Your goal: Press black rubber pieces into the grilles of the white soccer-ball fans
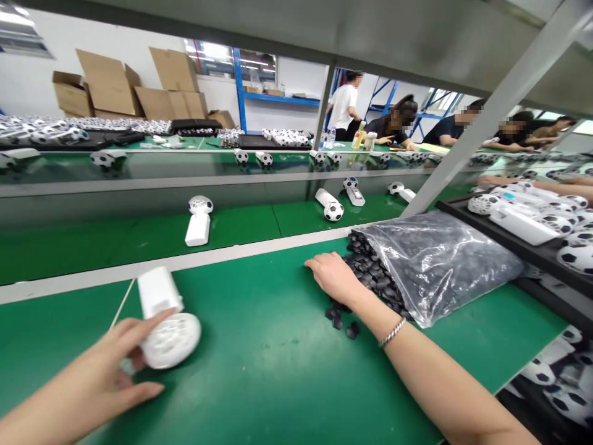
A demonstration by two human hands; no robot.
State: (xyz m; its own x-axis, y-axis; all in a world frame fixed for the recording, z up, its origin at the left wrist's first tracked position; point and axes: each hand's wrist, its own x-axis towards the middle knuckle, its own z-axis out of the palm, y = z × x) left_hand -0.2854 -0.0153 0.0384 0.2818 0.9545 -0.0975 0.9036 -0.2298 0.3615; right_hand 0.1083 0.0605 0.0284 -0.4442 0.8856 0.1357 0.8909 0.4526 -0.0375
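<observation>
Green worktop in a factory room, with a co-worker seated beyond.
Left hand curls narrowly around a white ball-headed device. Right hand rests open, holding nothing, against black pieces spilling from a clear bag.

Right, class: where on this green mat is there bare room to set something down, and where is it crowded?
Bare green mat lies between the left hand at the white ball-headed handset and the right hand. Crowded: the bag of black pieces and the black tray.
</observation>
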